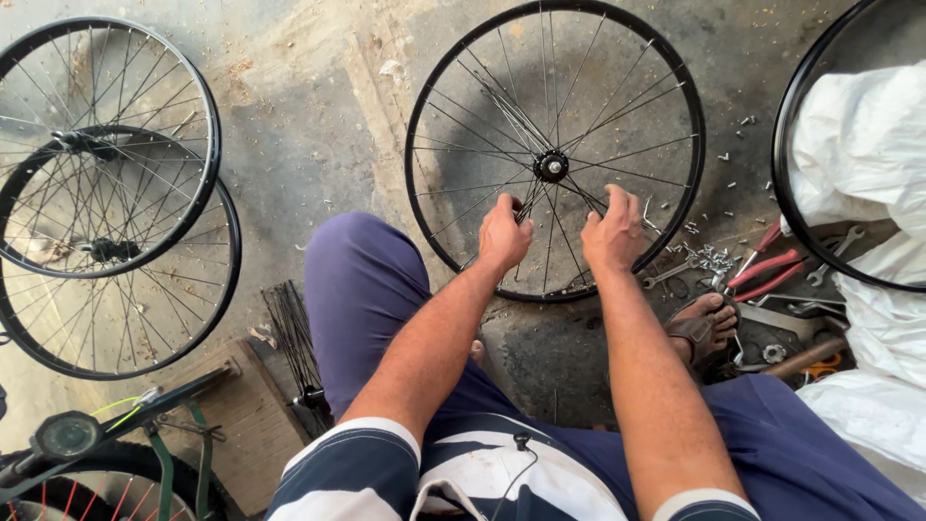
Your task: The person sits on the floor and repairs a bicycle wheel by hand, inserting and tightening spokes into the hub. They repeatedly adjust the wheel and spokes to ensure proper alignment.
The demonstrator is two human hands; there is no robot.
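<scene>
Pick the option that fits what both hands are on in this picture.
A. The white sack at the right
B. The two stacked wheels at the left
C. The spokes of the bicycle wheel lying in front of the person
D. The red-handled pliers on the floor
C: the left hand and the right hand both rest on the spokes of the wheel lying flat on the floor, near its hub; the red-handled pliers lie untouched.

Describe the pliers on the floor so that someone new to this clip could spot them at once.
Start at the spoked wheel lying flat under both hands, then look just past its lower right rim. There, beside scattered small metal bits and spanners, lie the pliers. Their red handles set them apart from the plain metal tools.
</scene>
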